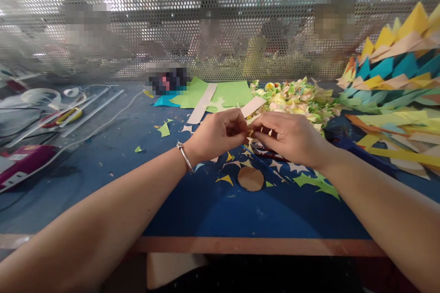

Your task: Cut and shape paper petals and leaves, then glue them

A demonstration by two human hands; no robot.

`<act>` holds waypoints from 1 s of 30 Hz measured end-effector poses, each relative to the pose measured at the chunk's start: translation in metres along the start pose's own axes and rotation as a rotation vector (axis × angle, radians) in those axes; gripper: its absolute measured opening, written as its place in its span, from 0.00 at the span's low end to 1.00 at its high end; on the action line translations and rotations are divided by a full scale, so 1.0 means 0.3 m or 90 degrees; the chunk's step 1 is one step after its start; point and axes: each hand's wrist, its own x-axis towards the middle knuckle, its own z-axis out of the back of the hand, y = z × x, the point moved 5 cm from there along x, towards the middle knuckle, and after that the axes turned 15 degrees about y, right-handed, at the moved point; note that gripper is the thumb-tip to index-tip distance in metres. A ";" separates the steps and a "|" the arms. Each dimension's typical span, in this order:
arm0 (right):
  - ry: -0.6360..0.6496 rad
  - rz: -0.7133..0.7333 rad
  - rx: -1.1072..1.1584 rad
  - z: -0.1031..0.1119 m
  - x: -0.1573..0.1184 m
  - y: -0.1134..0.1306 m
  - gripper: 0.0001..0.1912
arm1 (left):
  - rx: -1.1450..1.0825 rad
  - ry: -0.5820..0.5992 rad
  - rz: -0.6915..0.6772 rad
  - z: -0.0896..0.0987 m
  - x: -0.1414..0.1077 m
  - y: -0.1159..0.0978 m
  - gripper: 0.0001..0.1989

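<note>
My left hand and my right hand meet above the middle of the blue table, fingertips almost touching. Both are closed in a pinch on a small pale paper piece, mostly covered by the fingers. Just below them lies a round brown cardboard disc. Around it are scattered paper offcuts, among them a yellow scrap and a jagged green scrap. A thin blue stick-like thing lies partly hidden beneath my hands.
Behind my hands are a green paper sheet, a white strip and a heap of small paper flowers. Folded coloured paper rises at right. Left are clear sticks, a purple device and a white cord. Perforated metal mesh stands behind.
</note>
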 end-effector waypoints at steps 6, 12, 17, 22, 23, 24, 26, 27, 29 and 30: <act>0.010 -0.027 -0.023 -0.006 -0.003 -0.009 0.06 | 0.052 -0.055 -0.004 -0.006 -0.002 0.006 0.03; 0.045 -0.063 0.001 -0.009 -0.003 -0.005 0.06 | 0.010 -0.051 0.029 -0.010 -0.005 -0.001 0.03; 0.077 -0.074 0.030 -0.013 -0.002 -0.002 0.07 | -0.026 -0.025 0.045 -0.010 -0.005 -0.003 0.04; 0.123 -0.082 0.026 -0.041 -0.004 -0.016 0.10 | 0.103 -0.002 0.050 -0.007 -0.008 -0.015 0.03; 0.132 -0.081 0.020 -0.045 -0.004 -0.019 0.10 | 0.144 -0.003 0.047 -0.004 -0.009 -0.017 0.03; 0.138 -0.080 0.012 -0.046 -0.003 -0.022 0.11 | 0.177 -0.005 0.045 -0.001 -0.010 -0.019 0.03; 0.138 -0.081 -0.010 -0.038 -0.001 -0.026 0.11 | 0.207 -0.014 0.048 0.007 -0.011 -0.015 0.02; 0.132 -0.084 -0.026 -0.029 -0.001 -0.027 0.11 | 0.207 -0.020 0.051 0.012 -0.012 -0.010 0.02; 0.114 -0.095 -0.058 0.000 -0.007 -0.030 0.11 | 0.190 -0.036 0.054 0.022 -0.012 0.002 0.02; 0.104 -0.106 -0.068 0.019 -0.017 -0.032 0.12 | 0.179 -0.047 0.053 0.028 -0.011 0.008 0.01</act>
